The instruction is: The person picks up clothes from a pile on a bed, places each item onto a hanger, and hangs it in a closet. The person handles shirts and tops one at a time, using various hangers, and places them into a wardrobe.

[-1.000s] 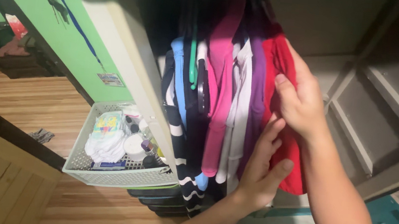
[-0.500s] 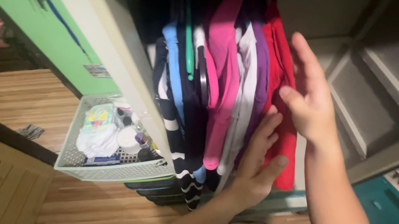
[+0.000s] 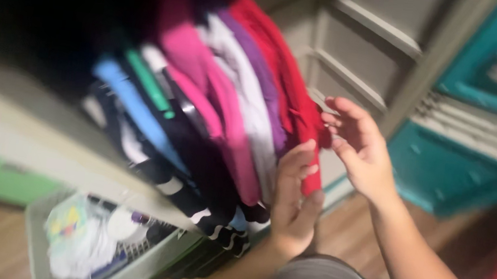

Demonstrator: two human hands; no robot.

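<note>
Red hanging cloth garment (image 3: 285,94) sits between open left hand (image 3: 292,204) and open right hand (image 3: 357,147), fingers spread to part it from the purple one (image 3: 256,75)

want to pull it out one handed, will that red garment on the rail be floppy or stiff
Probably floppy: the red garment drapes in soft folds. Likely light, as thin cloth. It may snag, packed against the purple garment beside it.

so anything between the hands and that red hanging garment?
Nothing visible. The left hand lies against the red hanging garment at its lower edge; the right hand, open, sits just beside it, fingertips at the cloth.
</note>
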